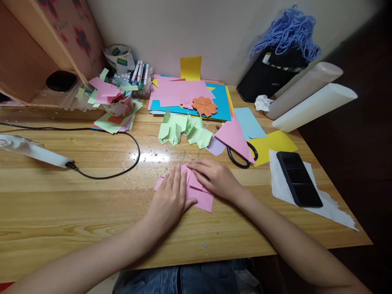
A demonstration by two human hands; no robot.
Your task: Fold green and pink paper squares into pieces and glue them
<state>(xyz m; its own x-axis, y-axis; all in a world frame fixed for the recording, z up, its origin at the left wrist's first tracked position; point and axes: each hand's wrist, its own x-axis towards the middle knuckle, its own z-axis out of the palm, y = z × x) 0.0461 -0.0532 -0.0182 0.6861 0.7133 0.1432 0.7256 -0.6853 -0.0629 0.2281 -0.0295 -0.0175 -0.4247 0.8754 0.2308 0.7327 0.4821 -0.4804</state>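
Note:
A folded piece of pink paper [200,199] lies on the wooden desk in front of me, with creased flaps along its upper part. My left hand [171,196] rests flat across its left side, fingers stretched forward and thumb out to the right. From the right, my right hand [216,175] closes on the upper folds, its fingertips at the top edge close to my left fingers. Part of the paper is hidden beneath both hands. Just beyond stand light green folded paper pieces [171,130]. Black-handled scissors [240,163] lie partly under a pink paper triangle [235,136].
Coloured sheets [183,87] with an orange paper flower [204,106] lie at the back. A phone [299,179] sits on white paper at right, near paper rolls [315,107]. A black cable [104,178] runs across the left. A cup of scraps [118,108] stands behind.

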